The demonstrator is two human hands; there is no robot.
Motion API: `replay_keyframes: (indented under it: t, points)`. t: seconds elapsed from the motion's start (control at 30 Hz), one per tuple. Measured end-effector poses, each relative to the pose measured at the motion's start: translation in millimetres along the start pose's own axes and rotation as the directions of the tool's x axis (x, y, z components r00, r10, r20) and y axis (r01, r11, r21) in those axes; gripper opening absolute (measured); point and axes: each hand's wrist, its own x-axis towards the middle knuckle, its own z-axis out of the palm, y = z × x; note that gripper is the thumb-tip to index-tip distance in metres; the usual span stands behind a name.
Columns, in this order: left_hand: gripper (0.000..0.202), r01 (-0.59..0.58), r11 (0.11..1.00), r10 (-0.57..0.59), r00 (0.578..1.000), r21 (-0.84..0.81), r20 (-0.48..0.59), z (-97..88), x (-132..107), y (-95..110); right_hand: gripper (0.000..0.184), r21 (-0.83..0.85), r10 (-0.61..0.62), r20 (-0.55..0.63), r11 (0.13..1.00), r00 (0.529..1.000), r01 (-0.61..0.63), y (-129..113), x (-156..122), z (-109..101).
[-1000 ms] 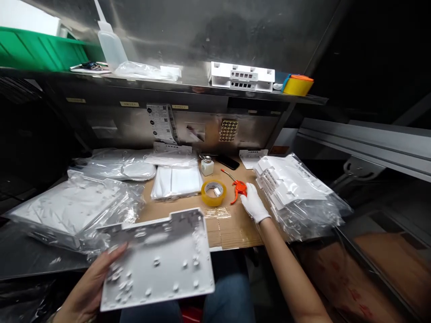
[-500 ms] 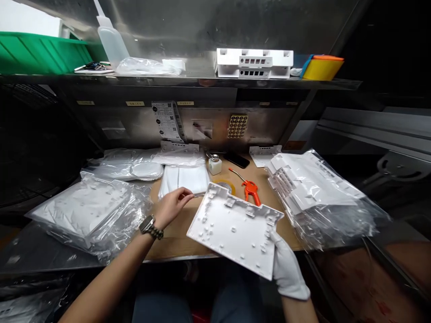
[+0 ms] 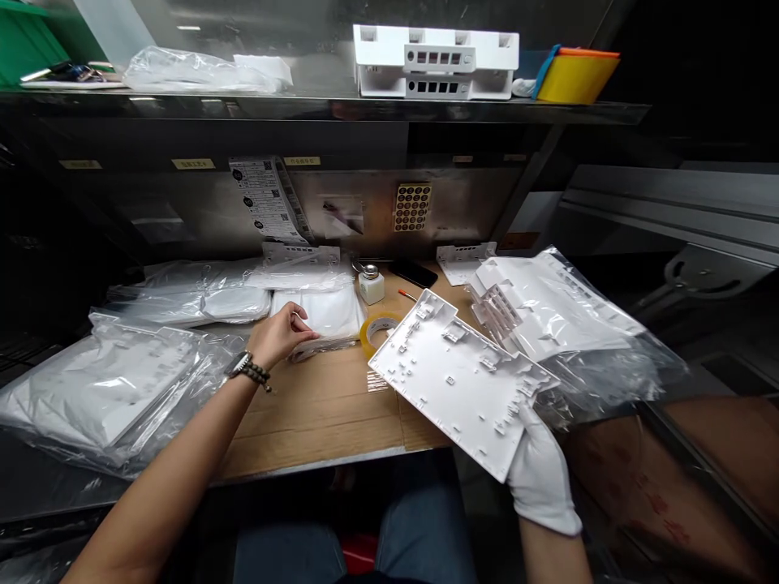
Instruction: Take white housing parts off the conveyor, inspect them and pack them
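Observation:
My right hand (image 3: 541,470), in a white glove, grips a white plastic housing panel (image 3: 450,397) by its right edge. The panel is tilted above the worktop, its inner side with clips and posts facing me. My bare left hand (image 3: 280,332), with a watch and bracelet at the wrist, is at the front of a stack of clear plastic bags (image 3: 332,312). Its thumb and forefinger pinch together at the top bag's near edge. A roll of yellow tape (image 3: 367,331) lies partly behind the panel. An air blow gun shows only its red tip (image 3: 405,293).
Bagged white panels (image 3: 139,381) lie at left, and bagged housings (image 3: 548,308) at right. A pump bottle (image 3: 371,285) and black phone (image 3: 414,272) stand at the back. Above runs a metal shelf (image 3: 304,108) with white housings (image 3: 438,65) and a yellow container (image 3: 578,77).
The panel in my right hand has shifted right relative to the bench and now covers most of the blow gun. My left hand's fingers have closed at the bag stack. The view has moved.

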Motion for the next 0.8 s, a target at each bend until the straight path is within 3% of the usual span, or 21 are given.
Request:
replay_keyframes:
  t: [0.13,0.27,0.33,0.43,0.6,0.73,0.8]
  points:
    - [0.07,0.079,0.981,-0.056,0.989,-0.176,0.134,-13.2,19.9,-0.9,0.059,0.021,0.045,-0.001,0.999,0.999,-0.045,-0.6,-6.6,0.7]
    - [0.068,0.035,0.975,-0.019,0.997,-0.218,0.075,-16.0,28.4,1.2,0.058,0.018,0.036,-0.032,0.999,0.999,-0.035,-2.9,-13.0,15.3]
    - [0.063,-0.018,0.984,0.022,0.999,-0.178,0.024,-12.3,29.7,2.8,0.055,-0.008,0.007,-0.07,1.0,0.998,-0.007,-2.3,-18.6,36.5]
    - [0.051,-0.104,0.992,0.102,0.995,-0.077,-0.022,-5.5,30.3,6.2,0.051,-0.153,-0.142,-0.05,0.979,0.989,0.133,4.1,-30.6,88.4]
    - [0.03,-0.206,0.974,0.207,0.978,0.09,0.002,-2.4,28.8,13.4,0.063,-0.339,-0.375,0.174,0.846,0.911,0.413,27.1,-41.3,179.0]
    - [0.016,-0.264,0.945,0.25,0.964,0.194,0.094,-10.0,25.3,15.5,0.059,-0.294,-0.505,0.318,0.752,0.803,0.59,41.3,-39.3,203.4]
    - [0.025,-0.261,0.927,0.252,0.965,0.268,0.069,-16.2,24.7,16.6,0.058,-0.282,-0.507,0.323,0.754,0.799,0.593,44.4,-38.3,201.8]
